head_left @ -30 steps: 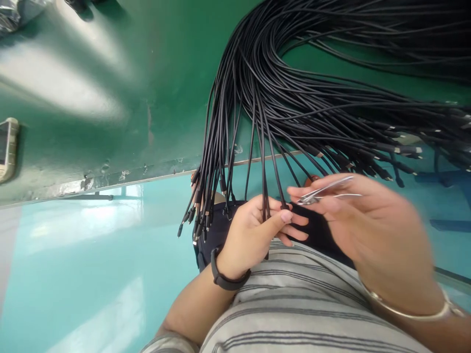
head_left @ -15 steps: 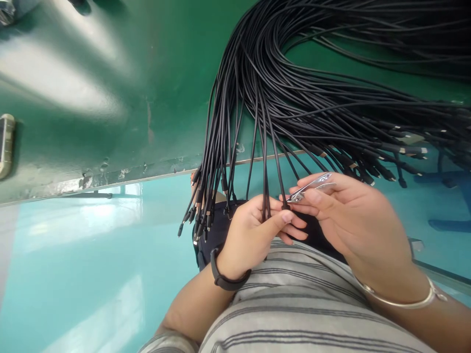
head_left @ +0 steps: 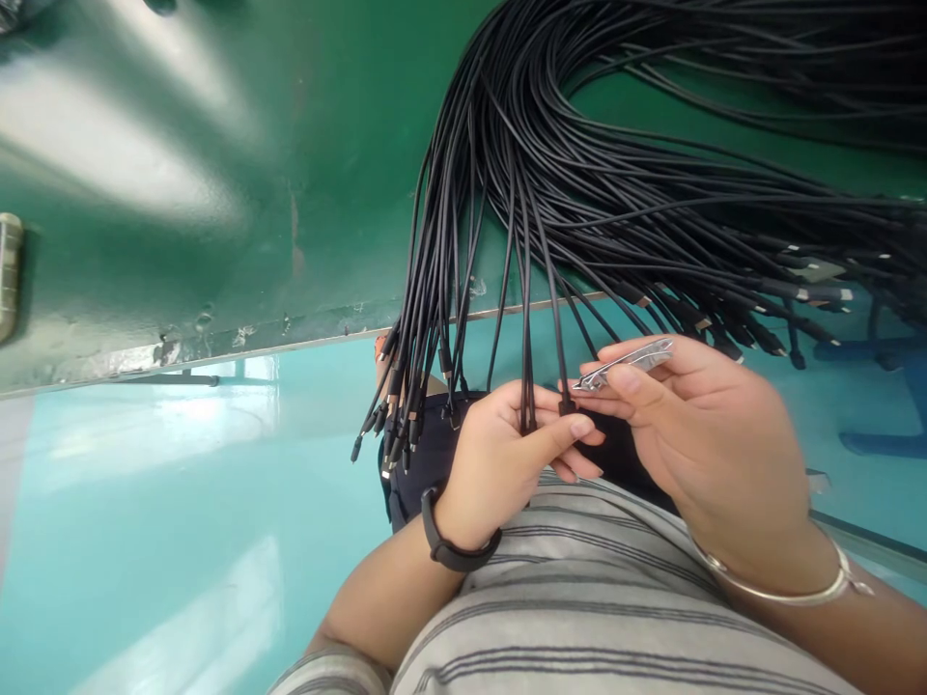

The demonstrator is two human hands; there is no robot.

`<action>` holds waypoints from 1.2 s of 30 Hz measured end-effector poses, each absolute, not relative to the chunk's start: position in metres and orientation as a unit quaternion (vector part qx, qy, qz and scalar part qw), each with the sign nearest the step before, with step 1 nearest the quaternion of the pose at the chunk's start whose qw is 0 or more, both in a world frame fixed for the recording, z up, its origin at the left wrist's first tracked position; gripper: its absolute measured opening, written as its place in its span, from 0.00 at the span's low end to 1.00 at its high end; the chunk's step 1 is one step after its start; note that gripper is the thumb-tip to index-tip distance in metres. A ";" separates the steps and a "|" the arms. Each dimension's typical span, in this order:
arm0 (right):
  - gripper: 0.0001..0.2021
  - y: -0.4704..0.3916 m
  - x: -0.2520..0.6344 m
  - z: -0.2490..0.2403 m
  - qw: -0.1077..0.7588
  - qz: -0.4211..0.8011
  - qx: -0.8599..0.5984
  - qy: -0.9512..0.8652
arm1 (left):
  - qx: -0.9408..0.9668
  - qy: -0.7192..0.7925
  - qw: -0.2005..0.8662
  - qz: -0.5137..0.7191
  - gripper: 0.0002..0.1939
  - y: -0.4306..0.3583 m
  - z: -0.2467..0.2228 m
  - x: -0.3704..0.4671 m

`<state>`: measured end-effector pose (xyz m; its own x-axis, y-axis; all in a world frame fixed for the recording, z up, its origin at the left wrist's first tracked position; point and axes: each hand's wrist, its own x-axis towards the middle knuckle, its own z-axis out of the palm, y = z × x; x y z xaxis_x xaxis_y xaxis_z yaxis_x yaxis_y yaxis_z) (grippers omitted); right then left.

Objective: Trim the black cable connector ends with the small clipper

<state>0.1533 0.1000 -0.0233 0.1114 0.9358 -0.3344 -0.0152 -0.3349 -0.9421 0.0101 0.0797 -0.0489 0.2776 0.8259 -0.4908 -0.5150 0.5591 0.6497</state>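
Note:
My left hand (head_left: 518, 439) is closed on a few black cables (head_left: 527, 338); one of them (head_left: 556, 323) is pinched by its connector end (head_left: 567, 406) between thumb and fingers. My right hand (head_left: 716, 425) grips a silver nail clipper (head_left: 627, 367) between thumb and fingers. The clipper's jaws touch or nearly touch the pinched cable just above its connector, and its lever lies pressed close to the body. Other cables hang beside my left hand with their connectors (head_left: 395, 425) dangling below the table edge.
A thick bundle of black cables (head_left: 521, 125) curves over the green table (head_left: 348, 174), with many connectors spread to the right (head_left: 760, 319). A phone-like object (head_left: 9, 275) lies at the far left. Below is the turquoise floor (head_left: 181, 502); a blue bar (head_left: 876, 444) shows at right.
The clipper's lever, raised before, is now squeezed down against its body. Both hands have shifted very slightly right in view, the left still holding the cables.

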 end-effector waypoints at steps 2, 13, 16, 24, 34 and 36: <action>0.10 0.099 0.153 -0.023 0.436 0.552 -0.598 -0.385 | 0.177 0.438 0.769 0.431 0.17 0.080 -0.051 0.011; 0.06 0.106 0.149 -0.026 0.466 0.642 -0.532 -0.297 | 0.230 0.420 0.762 0.436 0.11 0.077 -0.050 0.007; 0.06 0.106 0.149 -0.027 0.463 0.648 -0.529 -0.293 | 0.254 0.407 0.757 0.444 0.11 0.076 -0.053 0.005; 0.08 0.106 0.152 -0.032 0.438 0.620 -0.560 -0.331 | 0.262 0.415 0.751 0.441 0.12 0.077 -0.052 0.005; 0.07 0.106 0.149 -0.028 0.457 0.620 -0.555 -0.315 | 0.214 0.348 0.797 0.446 0.11 0.078 -0.056 0.005; 0.05 0.106 0.149 -0.028 0.463 0.627 -0.535 -0.328 | 0.187 0.306 0.821 0.444 0.12 0.079 -0.059 0.005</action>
